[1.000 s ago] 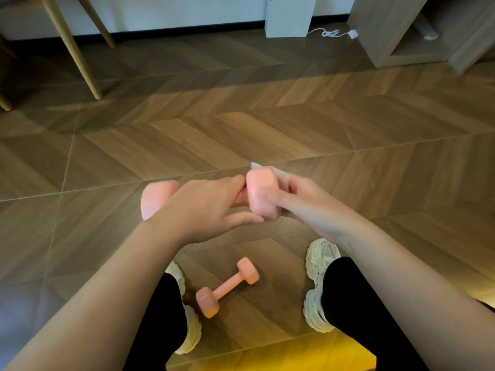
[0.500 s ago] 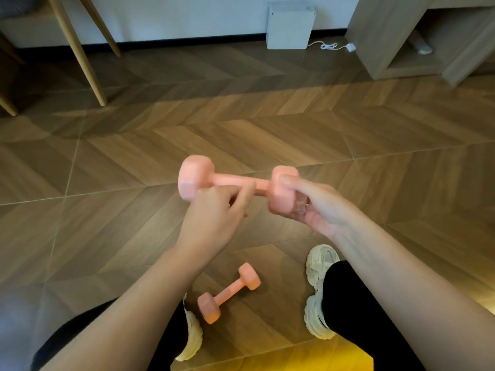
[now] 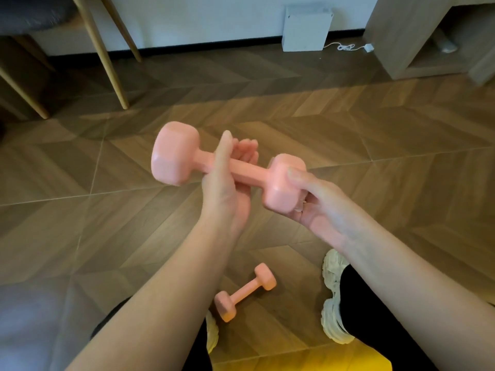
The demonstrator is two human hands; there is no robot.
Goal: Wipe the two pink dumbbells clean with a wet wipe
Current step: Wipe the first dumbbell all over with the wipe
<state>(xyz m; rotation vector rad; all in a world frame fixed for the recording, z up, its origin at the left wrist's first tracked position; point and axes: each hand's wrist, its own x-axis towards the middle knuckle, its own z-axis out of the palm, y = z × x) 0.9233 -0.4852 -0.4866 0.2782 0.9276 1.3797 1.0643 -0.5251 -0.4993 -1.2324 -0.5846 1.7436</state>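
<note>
Pink dumbbell (image 3: 251, 171) raised, left hand (image 3: 222, 188) fingers (image 3: 247, 149) now released, right hand (image 3: 318, 202) grasping head

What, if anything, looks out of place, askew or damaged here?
Nothing stands out. The held pink hex-ended dumbbell looks intact, its handle between the left hand's thumb and fingers, the right hand gripping one end. The second pink dumbbell lies whole on the brown wooden floor between the pale sneakers.

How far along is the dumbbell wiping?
Nothing looks finished yet. In hand: the raised dumbbell rests by its bar in the left hand, while the right hand grips one head, a scrap of wipe under it. Left: the floor dumbbell, lying between the shoes.
</note>
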